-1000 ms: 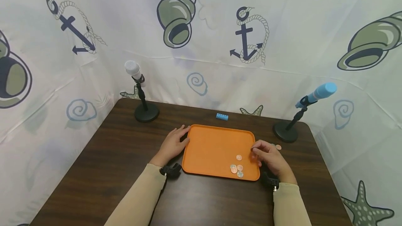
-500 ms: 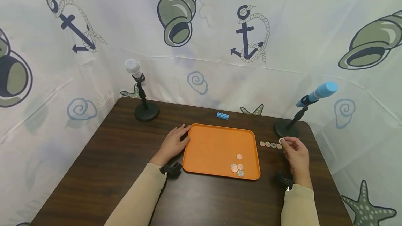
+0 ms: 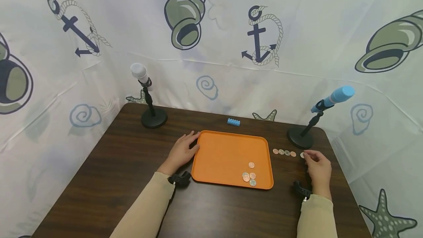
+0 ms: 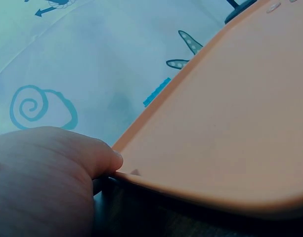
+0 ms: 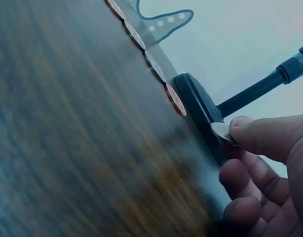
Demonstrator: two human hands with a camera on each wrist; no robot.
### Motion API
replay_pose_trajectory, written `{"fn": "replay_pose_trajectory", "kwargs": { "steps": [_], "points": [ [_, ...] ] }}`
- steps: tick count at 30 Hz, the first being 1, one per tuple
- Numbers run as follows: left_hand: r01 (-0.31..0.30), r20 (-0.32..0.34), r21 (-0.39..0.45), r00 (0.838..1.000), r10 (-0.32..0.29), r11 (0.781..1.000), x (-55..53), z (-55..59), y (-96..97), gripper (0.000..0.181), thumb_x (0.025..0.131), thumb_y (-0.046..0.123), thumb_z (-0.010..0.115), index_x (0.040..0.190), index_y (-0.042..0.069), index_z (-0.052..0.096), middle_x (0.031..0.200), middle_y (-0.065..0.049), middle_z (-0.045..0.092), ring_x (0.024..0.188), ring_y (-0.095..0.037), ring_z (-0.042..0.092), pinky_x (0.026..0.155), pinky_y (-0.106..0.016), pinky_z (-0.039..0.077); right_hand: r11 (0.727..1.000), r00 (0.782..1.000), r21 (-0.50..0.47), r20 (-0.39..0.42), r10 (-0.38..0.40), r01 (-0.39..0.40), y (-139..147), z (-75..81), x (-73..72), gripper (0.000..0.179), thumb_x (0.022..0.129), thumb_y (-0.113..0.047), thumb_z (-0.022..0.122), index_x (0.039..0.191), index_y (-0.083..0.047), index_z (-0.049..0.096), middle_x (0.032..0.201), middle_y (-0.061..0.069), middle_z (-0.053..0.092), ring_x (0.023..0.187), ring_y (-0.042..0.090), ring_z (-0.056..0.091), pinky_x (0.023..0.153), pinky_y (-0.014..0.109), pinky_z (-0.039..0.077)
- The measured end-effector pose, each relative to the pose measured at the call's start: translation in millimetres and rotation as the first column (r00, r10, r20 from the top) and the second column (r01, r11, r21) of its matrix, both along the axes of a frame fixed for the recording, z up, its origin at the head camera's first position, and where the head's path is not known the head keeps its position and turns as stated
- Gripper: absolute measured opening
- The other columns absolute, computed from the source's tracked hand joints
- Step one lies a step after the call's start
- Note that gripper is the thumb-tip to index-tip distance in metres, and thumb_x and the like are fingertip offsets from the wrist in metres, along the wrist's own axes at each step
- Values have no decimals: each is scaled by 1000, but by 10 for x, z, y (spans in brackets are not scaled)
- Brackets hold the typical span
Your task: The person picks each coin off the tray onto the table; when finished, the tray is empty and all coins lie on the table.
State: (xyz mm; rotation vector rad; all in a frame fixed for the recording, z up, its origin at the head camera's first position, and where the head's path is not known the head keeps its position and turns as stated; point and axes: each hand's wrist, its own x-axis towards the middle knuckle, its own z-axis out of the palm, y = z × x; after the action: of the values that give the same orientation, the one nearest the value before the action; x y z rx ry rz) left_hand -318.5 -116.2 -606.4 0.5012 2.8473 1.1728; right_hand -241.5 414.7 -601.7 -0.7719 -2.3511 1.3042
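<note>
My right hand point(image 3: 318, 168) pinches a silvery coin point(image 5: 221, 131) between thumb and fingers, just right of a row of coins point(image 3: 281, 152) on the table. That row mixes copper and silver coins laid edge to edge; the held coin stands a little apart from its right end. My left hand point(image 3: 181, 154) rests at the left side of the orange tray point(image 3: 228, 150), fingers extended, touching its rim near the far left corner. Several loose coins point(image 3: 252, 175) lie in the tray's near right part, two of them overlapping.
A black stand with a blue-topped holder point(image 3: 337, 96) rises just behind the right hand. Another black stand with a white top point(image 3: 139, 72) is at the back left. A blue toy brick point(image 3: 233, 122) lies behind the tray. A printed curtain point(image 3: 224, 83) hangs beyond the table.
My right hand has moved from the tray's right rim to the right end of the coin row, carrying the coin, then lowered slightly. My left hand has stayed on the tray.
</note>
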Motion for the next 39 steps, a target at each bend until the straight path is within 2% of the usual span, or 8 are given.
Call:
{"fn": "replay_pose_trajectory", "kwargs": {
  "steps": [6,11,15,18,22,26,34,39],
  "points": [
    [-8,3,-4,1000,8,1000,3,18,11,59,112,34,64,167,21,48,172,-6,48,167,-29,33,139,-60,18,1000,998,6,51,23,-24,9,-11,5,27,105,-24,74,126,-9,80,82,-15,68,74,5,62,56,22,55],
    [-11,7,-7,1000,11,1000,2,29,19,59,112,34,64,167,22,48,172,-6,48,167,-29,33,139,-59,19,997,997,64,62,34,-38,21,-21,2,25,105,-20,73,125,-8,81,85,-12,72,72,2,61,56,21,53],
    [-11,1,-13,1000,11,1000,-7,30,22,59,111,34,64,167,21,49,171,-6,49,167,-28,34,139,-59,19,991,997,124,65,33,-41,16,-23,-12,22,104,-18,75,123,-9,82,90,-5,77,74,0,60,63,19,48],
    [-9,-2,-13,1000,9,1000,-8,36,20,59,111,33,64,167,20,49,171,-5,49,166,-28,35,140,-59,19,984,998,174,56,30,-39,-9,-10,-11,21,101,-19,79,118,-8,83,95,4,79,82,7,60,70,22,44],
    [3,-9,-2,1000,-3,1000,-7,43,16,58,111,31,64,166,19,49,171,-5,50,166,-28,35,140,-58,19,975,998,218,52,30,-41,-44,14,2,22,99,-22,82,113,-5,83,100,16,80,89,23,64,73,30,42],
    [8,-13,-4,1000,-8,1000,-8,30,4,58,112,32,64,167,20,49,171,-3,49,166,-27,35,140,-58,19,970,996,238,79,40,-58,-59,27,6,23,101,-24,79,111,-3,84,104,19,81,97,34,70,75,36,46],
    [6,-13,-6,1000,-6,1000,-8,18,-4,59,112,32,64,167,20,48,171,-5,48,166,-29,35,139,-60,19,956,987,260,118,108,-136,-77,45,-11,24,104,-25,75,115,-6,85,108,18,81,99,33,69,80,41,48],
    [2,-7,-11,1000,-2,1000,-10,7,-4,59,112,33,64,167,22,48,172,-5,48,167,-29,34,139,-60,19,955,984,256,129,121,-151,-68,28,-15,24,105,-26,74,117,-7,84,110,18,81,103,34,70,83,43,49]
  ]
}}
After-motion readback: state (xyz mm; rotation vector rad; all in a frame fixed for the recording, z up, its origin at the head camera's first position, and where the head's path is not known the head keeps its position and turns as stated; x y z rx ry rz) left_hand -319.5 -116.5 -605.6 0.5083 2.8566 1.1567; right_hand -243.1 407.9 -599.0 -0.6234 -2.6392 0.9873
